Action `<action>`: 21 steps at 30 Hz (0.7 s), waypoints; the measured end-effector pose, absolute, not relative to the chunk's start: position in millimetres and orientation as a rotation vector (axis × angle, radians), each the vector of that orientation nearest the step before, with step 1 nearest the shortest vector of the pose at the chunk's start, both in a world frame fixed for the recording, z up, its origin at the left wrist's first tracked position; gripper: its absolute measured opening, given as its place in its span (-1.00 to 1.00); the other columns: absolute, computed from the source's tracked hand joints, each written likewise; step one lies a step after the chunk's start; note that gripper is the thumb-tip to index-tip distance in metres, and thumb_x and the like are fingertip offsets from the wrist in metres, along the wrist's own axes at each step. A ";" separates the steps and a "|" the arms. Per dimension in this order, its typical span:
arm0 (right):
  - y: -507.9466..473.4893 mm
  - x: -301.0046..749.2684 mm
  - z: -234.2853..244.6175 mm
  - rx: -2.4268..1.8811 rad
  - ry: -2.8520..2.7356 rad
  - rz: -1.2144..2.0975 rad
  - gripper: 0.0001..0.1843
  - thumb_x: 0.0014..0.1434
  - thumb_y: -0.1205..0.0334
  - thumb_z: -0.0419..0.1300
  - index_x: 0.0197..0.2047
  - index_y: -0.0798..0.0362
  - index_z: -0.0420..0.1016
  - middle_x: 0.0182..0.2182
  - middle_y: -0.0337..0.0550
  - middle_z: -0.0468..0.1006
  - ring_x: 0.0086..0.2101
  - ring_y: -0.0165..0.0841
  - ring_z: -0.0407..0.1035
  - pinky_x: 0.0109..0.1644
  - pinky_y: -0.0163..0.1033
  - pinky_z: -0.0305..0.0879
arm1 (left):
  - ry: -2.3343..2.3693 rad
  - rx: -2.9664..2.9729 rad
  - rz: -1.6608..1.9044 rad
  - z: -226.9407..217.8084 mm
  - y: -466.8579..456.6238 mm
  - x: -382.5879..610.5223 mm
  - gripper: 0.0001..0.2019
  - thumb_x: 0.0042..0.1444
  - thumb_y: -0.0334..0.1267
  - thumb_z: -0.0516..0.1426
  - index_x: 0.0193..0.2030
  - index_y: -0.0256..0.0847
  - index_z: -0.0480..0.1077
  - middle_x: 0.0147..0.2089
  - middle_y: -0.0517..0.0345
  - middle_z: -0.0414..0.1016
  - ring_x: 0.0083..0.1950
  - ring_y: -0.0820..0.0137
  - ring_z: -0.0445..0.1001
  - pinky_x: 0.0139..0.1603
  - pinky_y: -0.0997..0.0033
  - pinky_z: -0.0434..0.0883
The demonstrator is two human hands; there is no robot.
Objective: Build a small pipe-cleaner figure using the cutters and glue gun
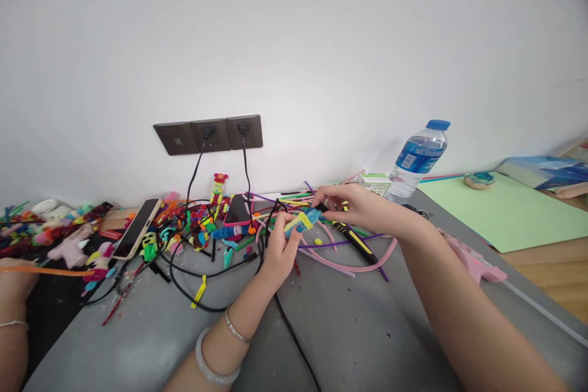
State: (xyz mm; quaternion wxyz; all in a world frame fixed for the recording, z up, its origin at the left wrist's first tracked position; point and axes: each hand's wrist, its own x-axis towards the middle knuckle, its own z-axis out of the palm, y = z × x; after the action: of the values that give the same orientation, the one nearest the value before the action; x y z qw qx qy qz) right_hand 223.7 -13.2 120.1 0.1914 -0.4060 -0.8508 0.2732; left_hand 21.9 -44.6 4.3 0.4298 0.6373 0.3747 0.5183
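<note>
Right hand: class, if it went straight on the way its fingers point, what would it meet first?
Most likely the blue-and-yellow piece in the left hand, right by the tips of the right hand, though depth is unclear.

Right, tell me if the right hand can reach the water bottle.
Probably yes: the water bottle is near the right hand, its upper part unblocked, though that hand is occupied at the blue-and-yellow piece.

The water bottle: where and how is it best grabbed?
Probably round the label at mid-body, coming from the right: the bottle is tall and round, a small box sits close on its left, and the wall stands behind.
</note>
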 end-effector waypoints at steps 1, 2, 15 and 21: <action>-13.5 223.6 120.1 -1.146 -2.387 0.774 -0.79 0.17 0.19 0.16 -0.13 0.05 0.48 -0.49 -0.28 0.38 -0.46 -0.38 0.26 -0.37 -0.31 0.14 | 0.925 1.555 1.303 4.4 -44.7 22.6 -0.73 0.30 0.01 -0.01 -0.15 -0.14 0.27 -0.31 0.19 0.29 -0.33 0.42 0.28 -0.27 0.44 0.28; -13.8 223.3 119.9 -1.149 -2.385 0.783 -0.79 0.17 0.19 0.16 -0.13 0.04 0.48 -0.49 -0.28 0.37 -0.46 -0.38 0.27 -0.37 -0.31 0.14 | 0.915 1.508 1.315 4.7 -44.8 23.4 -0.72 0.29 0.04 -0.01 -0.16 -0.14 0.27 -0.30 0.18 0.31 -0.33 0.41 0.29 -0.28 0.44 0.29; -19.7 208.5 119.3 -1.170 -2.384 0.775 -0.81 0.16 0.17 0.18 -0.15 0.02 0.45 -0.48 -0.29 0.39 -0.45 -0.38 0.28 -0.36 -0.30 0.14 | 1.064 1.103 1.489 6.7 -40.1 28.0 -0.56 0.15 0.21 0.05 -0.35 -0.19 0.30 -0.42 0.19 0.29 -0.45 0.45 0.26 -0.45 0.49 0.27; -22.8 187.8 112.2 -1.193 -2.368 0.676 -0.90 0.15 0.25 0.18 -0.22 0.02 0.43 -0.38 -0.21 0.50 -0.40 -0.36 0.33 -0.32 -0.30 0.15 | 1.116 0.886 1.532 2.0 -30.1 24.6 -0.60 0.11 0.17 0.07 -0.37 -0.18 0.26 -0.46 0.23 0.28 -0.52 0.50 0.20 -0.55 0.50 0.19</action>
State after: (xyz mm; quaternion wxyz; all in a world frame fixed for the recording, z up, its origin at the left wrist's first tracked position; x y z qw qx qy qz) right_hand 187.8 -22.8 112.2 0.2012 -0.4272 -0.8476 0.2418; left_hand 24.6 -30.1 2.0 0.5008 0.3665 0.4616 0.6338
